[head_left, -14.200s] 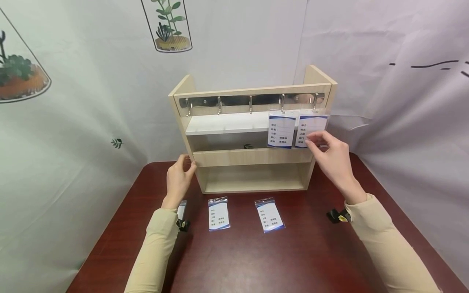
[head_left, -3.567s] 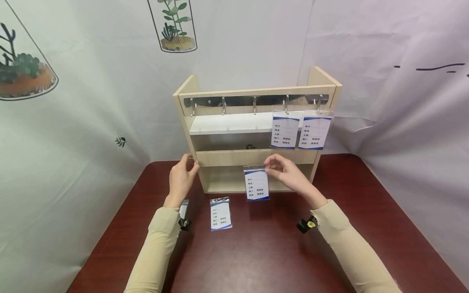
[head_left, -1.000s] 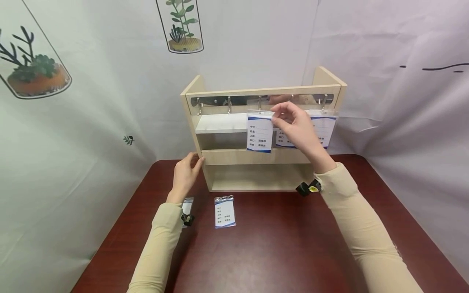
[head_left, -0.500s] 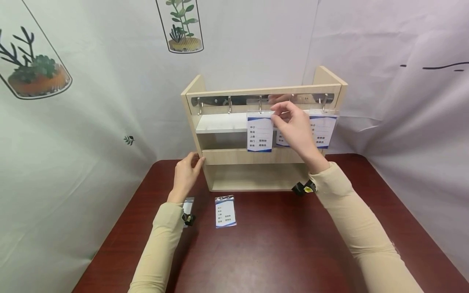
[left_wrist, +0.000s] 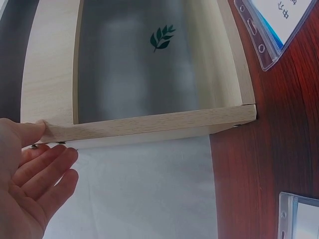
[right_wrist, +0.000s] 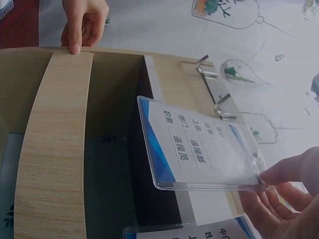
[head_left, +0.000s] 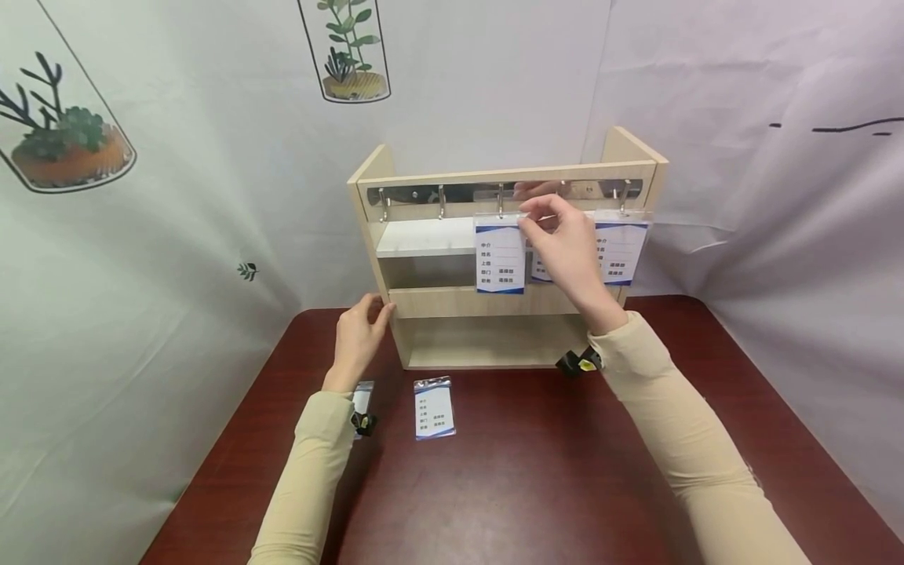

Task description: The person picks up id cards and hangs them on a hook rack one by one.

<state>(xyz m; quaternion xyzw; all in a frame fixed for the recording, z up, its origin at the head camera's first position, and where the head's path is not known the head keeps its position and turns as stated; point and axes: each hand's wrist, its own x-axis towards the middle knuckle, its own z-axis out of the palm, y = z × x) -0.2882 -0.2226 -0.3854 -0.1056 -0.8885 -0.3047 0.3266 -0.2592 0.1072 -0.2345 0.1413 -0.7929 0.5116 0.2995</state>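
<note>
My right hand pinches a clear badge holder with a white and blue card by its upper right edge. The holder's top overlaps the middle hook of the metal strip on a small wooden shelf. In the right wrist view, thumb and fingers hold the badge holder near its top corner. My left hand grips the shelf's left side panel; the left wrist view shows its thumb on the panel's front edge and fingers beyond it.
Another badge holder hangs from the far-right hook, and one more is partly hidden behind my right hand. Two lie on the dark red table: one badge before the shelf, another beside my left wrist. Left hooks hold nothing.
The badge holder that lay at right on the table was lifted by my right hand to the middle hook. Over the last second it stays there, my hand shifting slightly. My left hand keeps its grip.
</note>
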